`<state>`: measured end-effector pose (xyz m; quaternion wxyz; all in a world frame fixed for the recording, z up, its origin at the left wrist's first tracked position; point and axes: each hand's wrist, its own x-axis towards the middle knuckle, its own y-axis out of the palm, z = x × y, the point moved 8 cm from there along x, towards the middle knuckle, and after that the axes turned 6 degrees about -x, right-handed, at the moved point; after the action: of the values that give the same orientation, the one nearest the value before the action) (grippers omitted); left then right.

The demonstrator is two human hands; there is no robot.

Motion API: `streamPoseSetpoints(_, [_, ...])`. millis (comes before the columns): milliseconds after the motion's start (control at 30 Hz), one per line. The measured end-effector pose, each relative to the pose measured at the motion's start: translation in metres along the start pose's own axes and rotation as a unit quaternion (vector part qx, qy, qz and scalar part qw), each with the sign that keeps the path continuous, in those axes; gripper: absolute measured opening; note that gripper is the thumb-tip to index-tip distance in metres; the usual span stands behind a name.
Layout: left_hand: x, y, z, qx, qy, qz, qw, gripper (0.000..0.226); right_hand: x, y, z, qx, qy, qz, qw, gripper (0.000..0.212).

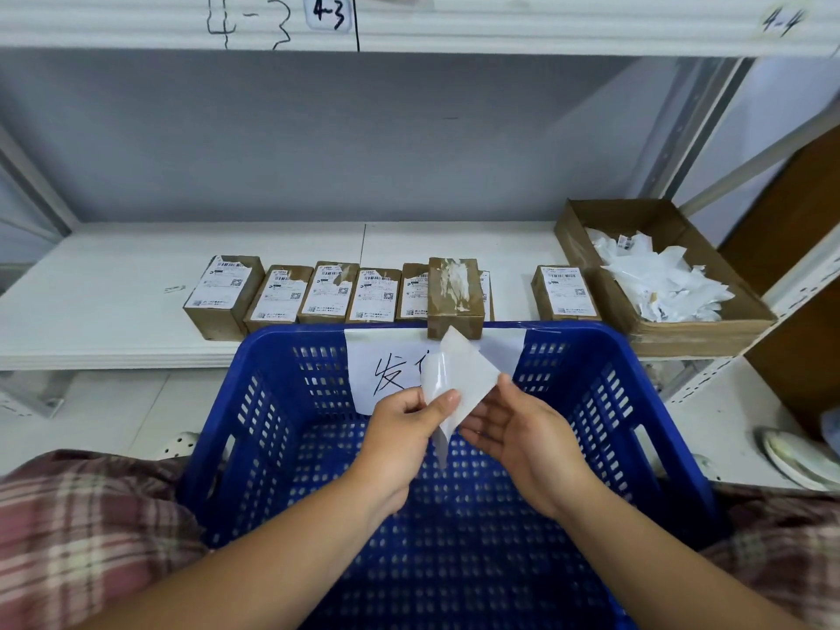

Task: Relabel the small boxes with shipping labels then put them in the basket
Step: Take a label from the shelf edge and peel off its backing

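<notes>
1. I see the blue basket [645, 402] in front of me with nothing in it that I can make out, so I judge no box has been finished and dropped in yet.
2. On the shelf [91, 320] behind the basket stands a row of small boxes [323, 291], side by side, each with a printed label on top, several with a torn corner. One more labelled box [565, 293] sits apart to the right, just beside the cardboard tray [586, 229].
3. One box [454, 291] stands on the far rim of the basket in front of the row, its top showing only scraps of white paper, so I take it as stripped and waiting for its new label.
4. The cardboard tray holds a heap of torn white paper scraps [659, 279].
5. My left hand [404, 429] pinches the label sheet [461, 379] between thumb and fingers, closed on its lower edge. My right hand [522, 429] is half open, fingertips touching the sheet's right side. A shiny layer is curling off, so I believe I am peeling the backing.
6. Still to do, as I judge it: stick this label on the stripped box, put it in the basket, then repeat for the rest.
</notes>
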<state>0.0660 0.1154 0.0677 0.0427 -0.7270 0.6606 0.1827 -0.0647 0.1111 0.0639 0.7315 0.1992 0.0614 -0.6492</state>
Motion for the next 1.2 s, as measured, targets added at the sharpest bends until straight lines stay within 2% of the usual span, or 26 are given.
streamPoseSetpoints(100, [0.001,-0.003,-0.002,-0.016,-0.003,-0.015,1.0,0.02,0.0,0.008,-0.007,-0.012,0.006,0.032,0.999,0.071])
streamPoseSetpoints(133, [0.002,-0.004,-0.001,-0.016,-0.005,-0.016,1.0,0.022,-0.001,0.011,-0.007,-0.035,-0.008,0.043,0.998,0.068])
streamPoseSetpoints(233, [-0.001,-0.003,-0.003,-0.018,-0.002,-0.008,1.0,0.021,-0.006,0.019,-0.004,-0.134,-0.052,0.061,0.988,0.033])
streamPoseSetpoints(333, [-0.001,-0.001,-0.003,-0.01,0.006,0.001,1.0,0.02,-0.007,0.016,-0.007,-0.15,-0.06,0.038,0.986,0.015])
streamPoseSetpoints(433, [0.0,0.001,-0.001,-0.006,0.001,0.008,1.0,0.018,-0.009,0.015,-0.005,-0.12,-0.049,0.036,0.991,0.02])
streamPoseSetpoints(633, [0.007,-0.003,-0.002,0.023,0.01,0.0,1.0,0.02,-0.006,0.008,0.0,-0.142,-0.047,0.002,0.989,0.028])
streamPoseSetpoints(1033, [0.021,-0.021,-0.008,0.051,-0.008,-0.033,0.998,0.045,0.002,-0.007,0.002,-0.14,0.001,-0.018,0.99,0.025])
streamPoseSetpoints(1200, [0.026,-0.031,-0.01,0.058,-0.004,-0.051,0.997,0.038,0.003,-0.009,0.001,-0.117,0.018,-0.012,0.993,0.023])
